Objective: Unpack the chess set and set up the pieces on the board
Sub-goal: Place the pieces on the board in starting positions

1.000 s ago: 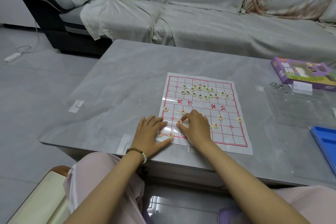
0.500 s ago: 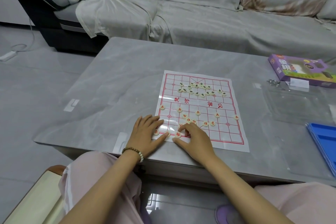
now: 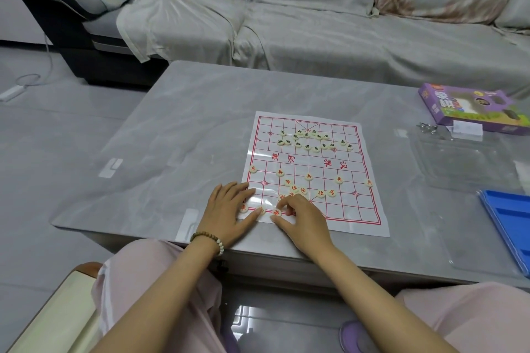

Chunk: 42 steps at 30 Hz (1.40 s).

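A: What is the right hand (image 3: 304,218) doing?

B: Its thumb and forefinger pinch a cream disc with a red character, the red piece (image 3: 276,212), on the bottom line of the board (image 3: 315,169), at about 7 o'clock on the sheet. The other fingers curl loosely above the nearest rows.

A: And the left hand (image 3: 229,215)?

B: Flat and spread, grasping nothing. The palm presses on the board's near left corner; the thumb tip lies on the bottom line, just beside the pinched piece. Another red disc, the corner piece (image 3: 243,208), peeps out under its fingers at 8 o'clock.

A: Where are the other pieces?

B: The dark-lettered pieces (image 3: 314,140) lie in a loose cluster near 12 o'clock on the board. Five red soldiers (image 3: 309,176) stand in a row just below the river, and a few more red discs bunch near the centre, just above the right hand's knuckles.

A: Anything hard to read?

B: Most characters are too small to make out. The right hand hides at least one disc beneath it. At 3 o'clock on the table (image 3: 177,135), the purple box (image 3: 473,109) and the blue tray (image 3: 510,226) are both cut by the frame edge.
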Each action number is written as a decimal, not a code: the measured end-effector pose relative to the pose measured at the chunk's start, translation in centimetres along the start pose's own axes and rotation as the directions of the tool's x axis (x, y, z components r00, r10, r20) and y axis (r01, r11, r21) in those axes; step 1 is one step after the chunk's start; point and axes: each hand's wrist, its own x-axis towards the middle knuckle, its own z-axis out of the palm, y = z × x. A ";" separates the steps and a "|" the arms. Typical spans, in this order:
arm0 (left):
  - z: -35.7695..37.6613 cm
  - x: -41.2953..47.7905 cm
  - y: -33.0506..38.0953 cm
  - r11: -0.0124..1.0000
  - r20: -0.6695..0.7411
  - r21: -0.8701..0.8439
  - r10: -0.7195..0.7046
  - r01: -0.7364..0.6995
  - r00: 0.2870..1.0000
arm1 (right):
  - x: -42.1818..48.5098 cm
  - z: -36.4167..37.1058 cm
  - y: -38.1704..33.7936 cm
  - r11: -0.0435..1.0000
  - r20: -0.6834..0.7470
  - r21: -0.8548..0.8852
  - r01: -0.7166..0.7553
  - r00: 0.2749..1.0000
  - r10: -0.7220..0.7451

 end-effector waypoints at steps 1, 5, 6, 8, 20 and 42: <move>0.0 0.0 0.0 1.000 -0.002 -0.005 0.002 -0.002 1.000 | 0.0 0.0 0.0 1.000 0.014 0.007 0.009 1.000 -0.009; 0.0 -0.1 -0.1 0.999 -0.026 -0.038 0.008 -0.009 1.000 | -0.1 -0.1 -0.1 1.000 0.008 0.027 0.015 1.000 -0.015; 0.1 -0.1 -0.1 0.999 -0.025 -0.041 0.007 -0.009 1.000 | -0.2 -0.1 -0.2 1.000 -0.018 0.024 0.003 1.000 -0.003; 0.1 -0.1 -0.1 0.999 -0.021 -0.036 0.007 -0.007 1.000 | -0.4 0.0 -0.3 1.000 -0.052 0.025 -0.017 0.998 0.018; 0.0 -0.1 0.0 1.000 -0.016 -0.022 -0.001 0.001 1.000 | -0.2 0.4 -0.1 0.999 -0.049 0.043 -0.012 0.999 0.014; 0.3 2.7 5.4 0.988 -0.035 -0.151 -0.022 0.017 0.999 | 5.7 -5.1 2.5 0.985 0.037 0.017 -0.172 0.985 0.171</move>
